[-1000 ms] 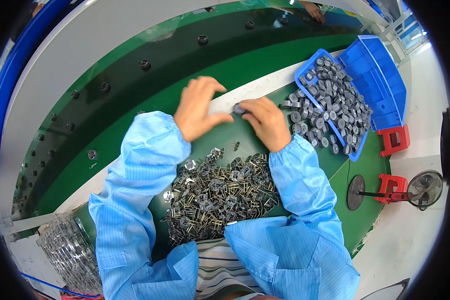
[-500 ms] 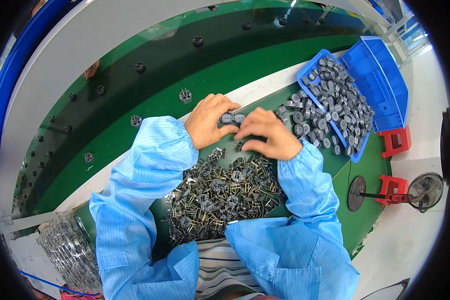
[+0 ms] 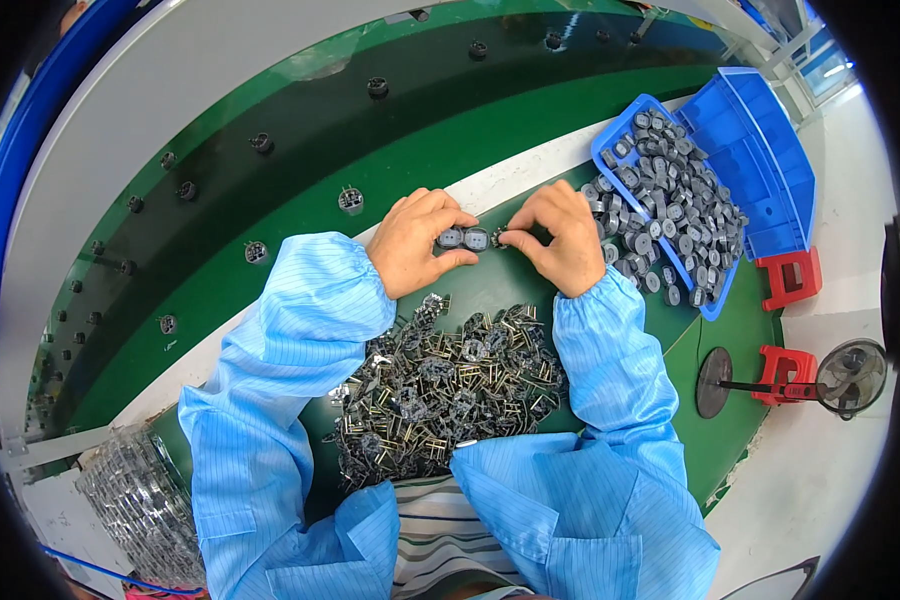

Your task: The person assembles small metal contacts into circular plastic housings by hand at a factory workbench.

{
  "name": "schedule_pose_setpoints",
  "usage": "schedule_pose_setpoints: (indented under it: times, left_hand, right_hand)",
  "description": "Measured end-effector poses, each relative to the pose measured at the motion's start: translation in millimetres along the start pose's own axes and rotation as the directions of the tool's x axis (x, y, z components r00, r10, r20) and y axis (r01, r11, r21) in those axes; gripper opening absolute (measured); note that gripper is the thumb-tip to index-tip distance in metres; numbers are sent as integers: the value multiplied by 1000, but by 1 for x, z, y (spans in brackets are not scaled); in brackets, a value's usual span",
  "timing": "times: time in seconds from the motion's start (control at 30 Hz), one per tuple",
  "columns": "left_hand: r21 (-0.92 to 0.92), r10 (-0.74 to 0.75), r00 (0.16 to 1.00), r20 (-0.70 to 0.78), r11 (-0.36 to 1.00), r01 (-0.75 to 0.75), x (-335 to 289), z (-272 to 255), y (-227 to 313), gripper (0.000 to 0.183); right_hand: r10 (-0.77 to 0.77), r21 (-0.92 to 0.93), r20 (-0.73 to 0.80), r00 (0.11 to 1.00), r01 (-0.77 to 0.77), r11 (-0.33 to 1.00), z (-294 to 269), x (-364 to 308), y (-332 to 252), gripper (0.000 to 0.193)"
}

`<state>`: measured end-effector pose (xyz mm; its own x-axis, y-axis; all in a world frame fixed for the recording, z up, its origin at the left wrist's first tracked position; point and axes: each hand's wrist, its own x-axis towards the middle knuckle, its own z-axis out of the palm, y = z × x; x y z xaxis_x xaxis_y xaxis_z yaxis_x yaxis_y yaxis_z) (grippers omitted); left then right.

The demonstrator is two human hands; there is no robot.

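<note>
My left hand [image 3: 418,245] is closed around two grey round plastic housings [image 3: 477,239], held side by side between thumb and fingers. Close to their right end, my right hand [image 3: 558,238] pinches a small dark part with metal pins [image 3: 501,237]; whether it touches the housing, I cannot tell. Below both hands, between my blue sleeves, lies a heap of black parts with brass-coloured pins [image 3: 450,390] on the green worktop [image 3: 505,285].
Grey housings [image 3: 670,215] fill a tipped blue bin [image 3: 785,170] at right and spill onto the worktop. Beyond a white ledge [image 3: 525,181], a green conveyor belt [image 3: 420,140] carries spaced round parts. A fan [image 3: 850,378] and red stools [image 3: 790,278] stand at right; stacked clear trays [image 3: 135,500] at left.
My right hand has moved up and right from just above the heap, bringing the pinned part to the housings' right end. My left hand stays nearly still. Parts on the belt have shifted left.
</note>
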<state>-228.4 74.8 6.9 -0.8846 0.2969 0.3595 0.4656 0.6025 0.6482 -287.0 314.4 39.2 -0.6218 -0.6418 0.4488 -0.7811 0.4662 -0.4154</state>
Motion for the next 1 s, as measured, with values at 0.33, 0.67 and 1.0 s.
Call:
schedule_pose_setpoints:
  times: [0.33,0.67,1.0]
  left_hand:
    - [24,-2,998,70,1000,0,0,1,-1,32]
    - [6,-8,999,51,1000,7,-1,3,-2,32]
    - [-81,57,998,-18,995,-58,-3,11,-10,34]
  right_hand:
    - [38,115,-121,992,-24,993,25,-1,-2,14]
    - [-106,-76,-111,988,98,992,29,3,-15,20]
    - [-17,26,-109,994,19,999,33,-2,-12,18]
